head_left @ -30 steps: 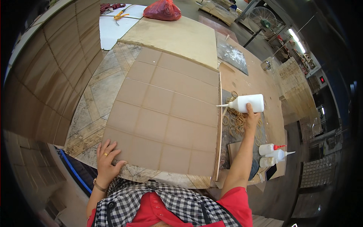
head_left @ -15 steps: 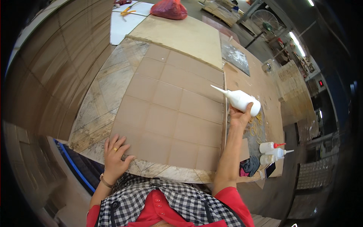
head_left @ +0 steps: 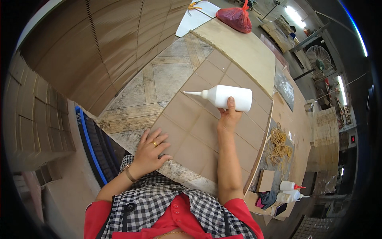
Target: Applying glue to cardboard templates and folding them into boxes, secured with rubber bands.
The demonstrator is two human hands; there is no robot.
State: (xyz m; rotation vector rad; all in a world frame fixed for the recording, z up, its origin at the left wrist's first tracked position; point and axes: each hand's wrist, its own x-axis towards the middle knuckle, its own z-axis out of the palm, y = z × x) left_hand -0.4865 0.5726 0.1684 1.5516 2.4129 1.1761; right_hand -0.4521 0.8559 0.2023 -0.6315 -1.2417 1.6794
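Note:
My right hand (head_left: 229, 116) grips a white squeeze bottle (head_left: 232, 98) with a long tapered nozzle. It is held tilted on its side above the brown square-grooved panel (head_left: 187, 124), nozzle toward the left. Fingers spread, my left hand (head_left: 152, 150) rests flat at the panel's lower left edge and wears a ring. Under the panel lies a board with a patterned wood-look surface (head_left: 165, 77), showing along the left and the front.
Tall stacks of brown cardboard (head_left: 115, 44) stand at the left. On the right lie tan rubber bands (head_left: 279, 145), a small brown block (head_left: 265, 181) and several small glue bottles (head_left: 287, 186). Farther back are a pale board (head_left: 242, 49) and a red plastic bag (head_left: 235, 19).
My right hand has carried the bottle leftward from the panel's right edge to over the panel. The view has turned, so the table appears rotated. My left hand stays at the panel's edge.

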